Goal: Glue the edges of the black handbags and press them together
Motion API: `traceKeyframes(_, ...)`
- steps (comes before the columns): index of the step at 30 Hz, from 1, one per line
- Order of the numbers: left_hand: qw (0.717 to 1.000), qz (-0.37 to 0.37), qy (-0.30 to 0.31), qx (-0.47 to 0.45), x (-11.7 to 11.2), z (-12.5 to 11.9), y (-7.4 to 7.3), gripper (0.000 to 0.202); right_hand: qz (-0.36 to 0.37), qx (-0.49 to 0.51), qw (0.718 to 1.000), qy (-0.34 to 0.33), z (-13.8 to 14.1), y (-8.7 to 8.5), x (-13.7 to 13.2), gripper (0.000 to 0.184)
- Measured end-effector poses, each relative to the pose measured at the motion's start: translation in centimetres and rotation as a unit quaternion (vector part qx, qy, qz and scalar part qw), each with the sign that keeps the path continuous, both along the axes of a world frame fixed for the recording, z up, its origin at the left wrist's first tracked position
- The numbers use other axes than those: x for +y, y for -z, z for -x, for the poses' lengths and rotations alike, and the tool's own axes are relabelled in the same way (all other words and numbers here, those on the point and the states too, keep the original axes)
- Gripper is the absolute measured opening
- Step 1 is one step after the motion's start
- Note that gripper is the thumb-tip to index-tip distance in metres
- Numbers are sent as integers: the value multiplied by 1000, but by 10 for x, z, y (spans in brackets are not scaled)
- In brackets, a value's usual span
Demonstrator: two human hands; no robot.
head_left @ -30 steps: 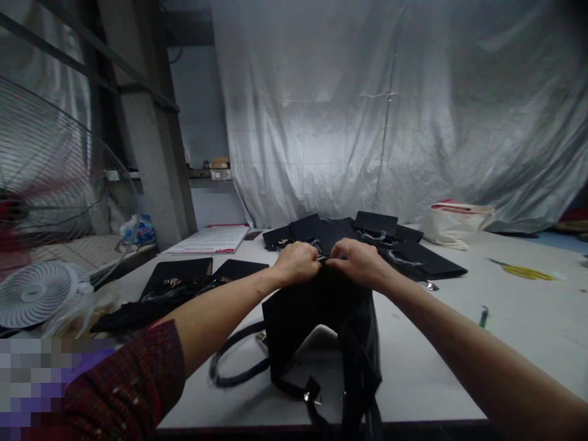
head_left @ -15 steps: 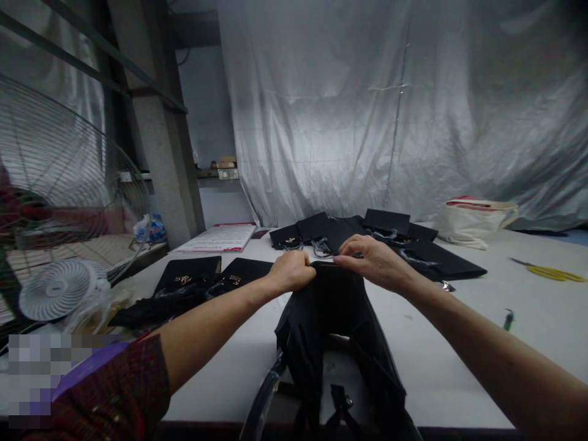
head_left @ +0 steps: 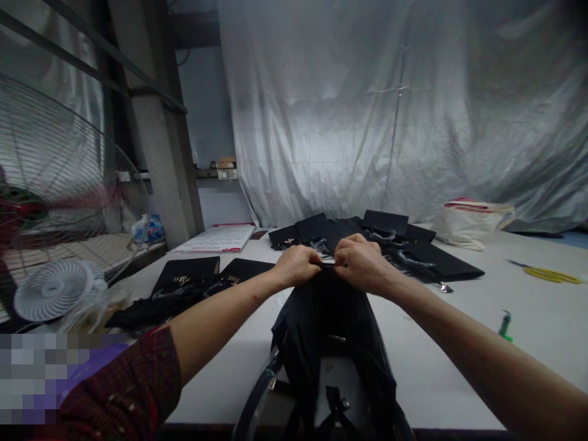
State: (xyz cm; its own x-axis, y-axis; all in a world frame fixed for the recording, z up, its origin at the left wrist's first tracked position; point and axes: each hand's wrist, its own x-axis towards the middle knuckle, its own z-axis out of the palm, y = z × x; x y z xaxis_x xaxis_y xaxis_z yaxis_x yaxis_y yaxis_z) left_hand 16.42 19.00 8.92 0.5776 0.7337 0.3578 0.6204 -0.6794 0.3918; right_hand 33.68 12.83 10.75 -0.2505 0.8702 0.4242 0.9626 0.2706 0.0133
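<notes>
A black bag (head_left: 294, 349) lies across the front of the white table, its far edge raised in both hands. My left hand (head_left: 297, 265) pinches that edge on the left. Close beside it, my right hand (head_left: 361, 262) grips the same edge, fingers curled over the top. A black handle (head_left: 257, 392) wrapped in clear plastic hangs off the bag's left side. Near the front, a black strap with a small metal fitting (head_left: 337, 401) shows in the gap between the bag's sides. My fingertips partly hide the edge they hold.
Several black bags (head_left: 441, 260) lie at the back, and more black bags (head_left: 186, 275) lie at the left. Yellow-handled scissors (head_left: 551, 274), a green-handled tool (head_left: 505, 326) and a cream cloth bag (head_left: 475, 223) are on the right. A small white fan (head_left: 59, 290) stands left, before a large caged fan (head_left: 68, 184).
My right hand has closed from a looser hold into a grip on the bag's edge. My left hand has shifted slightly right, and its fingers now point along the edge.
</notes>
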Motion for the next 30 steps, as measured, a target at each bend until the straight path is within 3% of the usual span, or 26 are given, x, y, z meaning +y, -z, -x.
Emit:
traceKeyframes(10,1000,1,-4,-5,5,-7,2,23,-12,13,1000,2,-1,4,2,12)
traceKeyframes(14,999,-25,-44,15,5,-6,-4,18,-41,71,996,23,-4,5,0,8)
traceKeyframes(18,990,-52,-124,31,0,20,-17,17,-73,179,981,10,-25,10,-12,23)
traceKeyframes(21,977,-70,-185,77,1,44,-21,16,-29,268,963,24,-42,19,-24,31)
traceKeyframes(25,963,-24,-238,128,5,55,-16,16,38,321,946,17,-52,37,-29,41)
traceKeyframes(30,962,-31,-203,182,4,47,-17,30,36,349,936,-2,-55,59,-14,48)
